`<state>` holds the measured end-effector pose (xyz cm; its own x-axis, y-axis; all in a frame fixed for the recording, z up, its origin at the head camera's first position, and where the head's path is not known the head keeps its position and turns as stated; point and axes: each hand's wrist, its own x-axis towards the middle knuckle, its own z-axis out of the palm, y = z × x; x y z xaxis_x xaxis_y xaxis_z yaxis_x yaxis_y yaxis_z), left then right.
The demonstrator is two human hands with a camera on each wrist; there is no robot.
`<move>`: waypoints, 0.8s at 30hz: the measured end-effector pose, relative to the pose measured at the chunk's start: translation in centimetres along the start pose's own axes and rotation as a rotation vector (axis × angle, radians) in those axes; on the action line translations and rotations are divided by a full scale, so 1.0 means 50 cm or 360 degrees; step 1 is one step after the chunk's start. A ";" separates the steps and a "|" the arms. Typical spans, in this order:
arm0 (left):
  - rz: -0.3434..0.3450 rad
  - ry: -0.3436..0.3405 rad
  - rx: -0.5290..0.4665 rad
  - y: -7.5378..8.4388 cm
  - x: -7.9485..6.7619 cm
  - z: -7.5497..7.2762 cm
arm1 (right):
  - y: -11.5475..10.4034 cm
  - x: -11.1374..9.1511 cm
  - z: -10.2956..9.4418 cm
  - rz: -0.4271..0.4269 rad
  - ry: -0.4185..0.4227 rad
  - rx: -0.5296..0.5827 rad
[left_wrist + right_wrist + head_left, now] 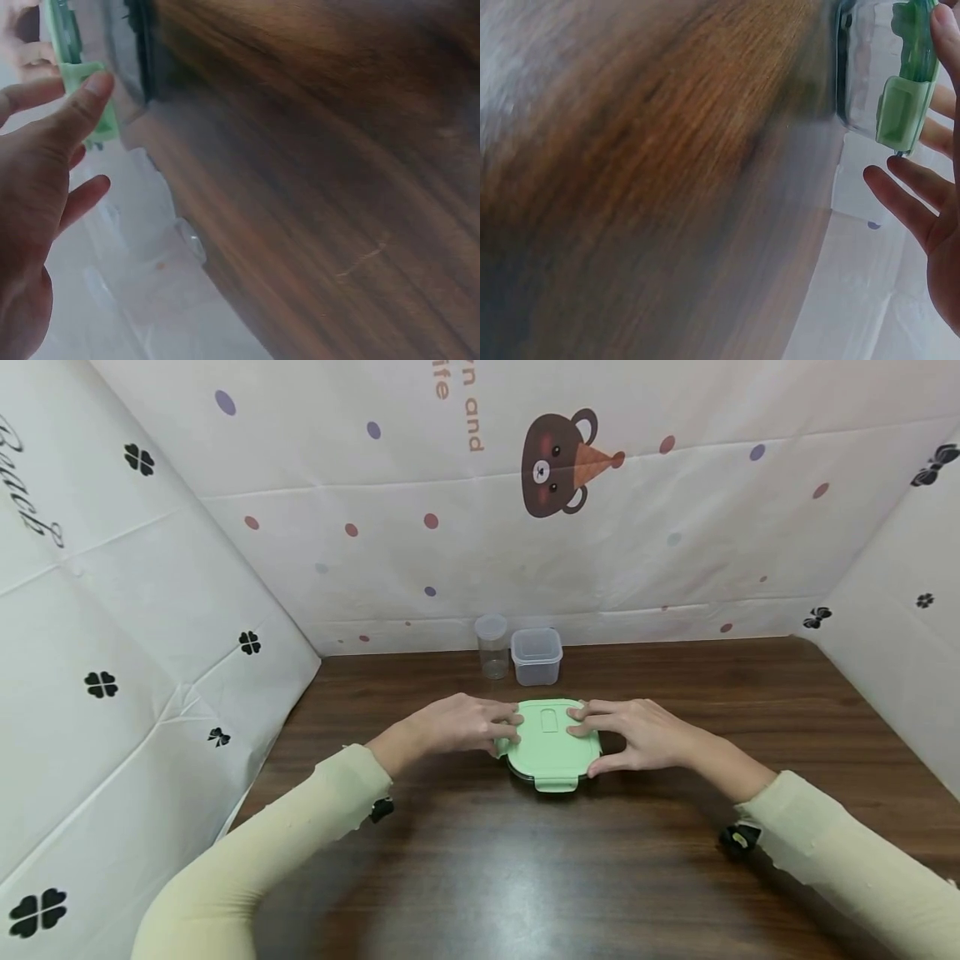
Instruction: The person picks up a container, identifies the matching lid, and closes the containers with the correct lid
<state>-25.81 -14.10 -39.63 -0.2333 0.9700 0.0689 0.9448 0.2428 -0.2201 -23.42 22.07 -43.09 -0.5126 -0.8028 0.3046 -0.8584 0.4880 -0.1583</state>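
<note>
A lidded food container (pixel 550 739) stands on the table, its light green lid fitted with side clips and a clear body under it. My left hand (pixel 468 724) is at its left side, fingertips over the lid edge. In the left wrist view, the left thumb lies against a green clip (pixel 105 124), with the index finger on the lid's other side. From the right, my right hand (pixel 637 735) holds the lid, fingertips on top and thumb at the near right rim. A right-side clip (pixel 901 112) hangs beside the clear wall in the right wrist view; two fingers extend free below it.
Behind the container stand a clear round jar (pixel 493 647) with a lid and a small clear plastic box (pixel 536 657). The dark wooden table (pixel 465 860) meets white printed sheets (pixel 525 560) at the back and sides.
</note>
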 end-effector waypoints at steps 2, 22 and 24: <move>0.0007 0.0027 -0.0014 -0.001 -0.004 0.005 | 0.000 0.000 0.001 0.0002 -0.0001 0.0004; 0.0142 0.0220 0.0161 -0.011 -0.021 0.027 | 0.004 0.004 0.011 -0.0094 0.0096 0.0044; 0.0173 0.0263 0.0191 -0.014 -0.022 0.032 | 0.006 0.004 0.013 -0.0098 0.0110 0.0043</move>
<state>-26.59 -15.31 -41.11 -0.0816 0.9775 0.1945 0.9259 0.1466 -0.3481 -23.77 21.84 -43.69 -0.4571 -0.8050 0.3782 -0.8889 0.4285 -0.1621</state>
